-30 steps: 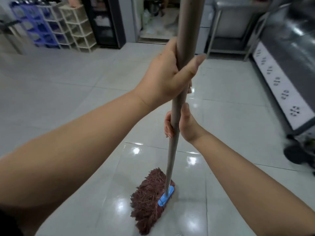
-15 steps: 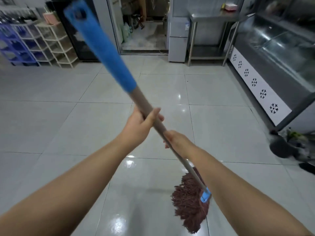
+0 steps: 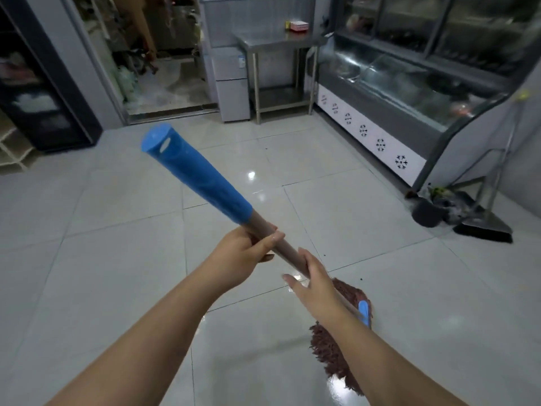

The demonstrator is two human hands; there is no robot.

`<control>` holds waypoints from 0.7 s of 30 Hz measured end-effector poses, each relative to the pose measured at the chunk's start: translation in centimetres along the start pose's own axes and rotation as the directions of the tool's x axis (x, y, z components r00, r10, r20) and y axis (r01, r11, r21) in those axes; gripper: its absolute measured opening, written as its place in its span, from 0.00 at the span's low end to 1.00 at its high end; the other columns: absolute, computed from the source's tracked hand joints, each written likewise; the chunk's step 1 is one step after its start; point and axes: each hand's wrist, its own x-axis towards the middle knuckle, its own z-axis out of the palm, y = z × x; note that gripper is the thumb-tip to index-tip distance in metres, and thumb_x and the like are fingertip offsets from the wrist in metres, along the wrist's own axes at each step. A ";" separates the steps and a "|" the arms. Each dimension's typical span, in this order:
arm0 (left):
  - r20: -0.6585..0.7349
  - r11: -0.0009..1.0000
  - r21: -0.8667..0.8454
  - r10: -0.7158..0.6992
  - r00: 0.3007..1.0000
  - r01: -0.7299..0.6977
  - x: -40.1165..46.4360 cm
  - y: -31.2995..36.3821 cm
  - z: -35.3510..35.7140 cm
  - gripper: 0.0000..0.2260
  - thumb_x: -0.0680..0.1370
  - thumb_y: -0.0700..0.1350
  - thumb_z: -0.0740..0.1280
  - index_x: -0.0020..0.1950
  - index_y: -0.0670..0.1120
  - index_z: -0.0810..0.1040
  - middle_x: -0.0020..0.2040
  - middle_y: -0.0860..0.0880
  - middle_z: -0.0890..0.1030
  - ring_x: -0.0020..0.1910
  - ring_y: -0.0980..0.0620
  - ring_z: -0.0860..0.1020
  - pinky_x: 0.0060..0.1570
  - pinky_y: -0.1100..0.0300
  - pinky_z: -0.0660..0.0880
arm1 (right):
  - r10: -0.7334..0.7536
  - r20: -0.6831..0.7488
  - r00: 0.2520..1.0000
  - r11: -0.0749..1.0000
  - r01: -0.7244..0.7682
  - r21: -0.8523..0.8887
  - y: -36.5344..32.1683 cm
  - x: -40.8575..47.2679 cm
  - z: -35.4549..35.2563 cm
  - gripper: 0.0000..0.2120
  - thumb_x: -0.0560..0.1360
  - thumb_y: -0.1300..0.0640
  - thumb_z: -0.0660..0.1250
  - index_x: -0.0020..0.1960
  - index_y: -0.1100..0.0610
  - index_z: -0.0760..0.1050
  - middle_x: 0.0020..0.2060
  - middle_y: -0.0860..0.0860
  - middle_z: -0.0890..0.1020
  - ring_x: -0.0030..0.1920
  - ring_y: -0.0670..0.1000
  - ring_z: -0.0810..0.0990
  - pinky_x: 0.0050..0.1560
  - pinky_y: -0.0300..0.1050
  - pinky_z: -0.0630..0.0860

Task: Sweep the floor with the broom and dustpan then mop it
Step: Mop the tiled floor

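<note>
- Floor (image 3: pixel 117 259): the pale tiles around the mop head shine with wet patches. Judgement: a foot placed on the glossy zone could slip, since the person stands right over it.
- Display cooler (image 3: pixel 409 92): it runs along the right wall, well apart from the mop. Judgement: a wide stroke to the right could strike its white lower panel.
- Mop (image 3: pixel 292 253): the shaft slants from the blue end cap at upper left down to the reddish string head (image 3: pixel 333 353), which lies flat on the floor at lower right, partly hidden behind the right forearm. Judgement: the raised upper end swings opposite to the head and could hit something that the person is not watching.
- Broom (image 3: pixel 483 230) and dustpan (image 3: pixel 430 212): both rest on the floor by the cooler's near corner, with debris in or beside the pan. Judgement: a stroke reaching them could scatter the collected dirt over tiles already mopped.
- Left hand (image 3: pixel 243 256): its fingers are wrapped round the shaft just below the blue sleeve.
- Right hand (image 3: pixel 313 279): it grips the shaft lower down, the thumb stretched out to the side. Judgement: that looser hold could let the shaft twist during a push.
- Dark specks (image 3: pixel 360 279): a few lie near the mop head. Judgement: wet strings would smear them rather than lift them.
</note>
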 end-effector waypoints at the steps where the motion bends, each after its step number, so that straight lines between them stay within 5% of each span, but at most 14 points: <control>1: 0.058 0.999 0.047 0.021 0.998 -0.024 0.4 0.6 0.1 0.12 0.77 0.51 0.63 0.59 0.48 0.74 0.47 0.55 0.78 0.49 0.58 0.79 0.56 0.61 0.76 | 0.019 -0.068 0.997 0.998 -0.023 -0.059 0.3 0.0 -0.4 0.27 0.77 0.51 0.64 0.73 0.53 0.61 0.64 0.43 0.66 0.69 0.46 0.65 0.68 0.40 0.62; 4: 0.209 0.981 0.105 0.137 0.968 -0.161 2.7 3.0 1.8 0.10 0.77 0.51 0.65 0.57 0.52 0.73 0.49 0.57 0.79 0.51 0.57 0.79 0.59 0.59 0.75 | 0.096 -0.296 0.950 0.992 -0.115 -0.046 1.8 0.7 -2.9 0.18 0.78 0.52 0.64 0.65 0.56 0.71 0.58 0.48 0.74 0.57 0.48 0.74 0.51 0.34 0.66; 7: 0.305 0.958 -0.002 0.272 0.913 -0.285 6.0 6.1 4.7 0.09 0.76 0.43 0.67 0.55 0.51 0.74 0.47 0.59 0.80 0.46 0.66 0.79 0.52 0.71 0.74 | 0.170 -0.434 0.885 0.985 -0.150 0.080 2.8 1.8 -6.8 0.12 0.75 0.50 0.66 0.55 0.55 0.77 0.48 0.50 0.79 0.47 0.48 0.76 0.40 0.33 0.68; 11: 0.354 0.917 -0.096 0.395 0.848 -0.388 11.3 9.7 9.6 0.10 0.75 0.36 0.67 0.53 0.47 0.76 0.44 0.58 0.80 0.40 0.70 0.79 0.48 0.74 0.74 | 0.175 -0.513 0.840 0.981 -0.106 0.162 3.5 3.7 -13.1 0.05 0.75 0.51 0.68 0.41 0.49 0.75 0.30 0.46 0.76 0.36 0.48 0.74 0.36 0.36 0.69; 17: 0.389 0.980 -0.167 0.167 0.906 -0.109 20.1 8.9 18.6 0.14 0.79 0.39 0.62 0.64 0.38 0.74 0.47 0.51 0.79 0.47 0.56 0.78 0.48 0.67 0.76 | 0.200 -0.577 0.792 0.972 -0.088 0.217 5.0 6.4 -23.1 0.03 0.75 0.53 0.68 0.46 0.48 0.75 0.45 0.55 0.83 0.48 0.54 0.81 0.48 0.43 0.75; 21: 0.472 0.992 -0.122 0.019 0.881 0.044 23.4 7.2 24.6 0.17 0.80 0.42 0.61 0.68 0.40 0.71 0.56 0.47 0.76 0.55 0.53 0.74 0.54 0.62 0.74 | 0.158 -0.591 0.791 0.977 -0.040 0.209 5.6 7.7 -28.7 0.08 0.76 0.55 0.67 0.53 0.45 0.72 0.41 0.46 0.81 0.49 0.50 0.81 0.54 0.43 0.77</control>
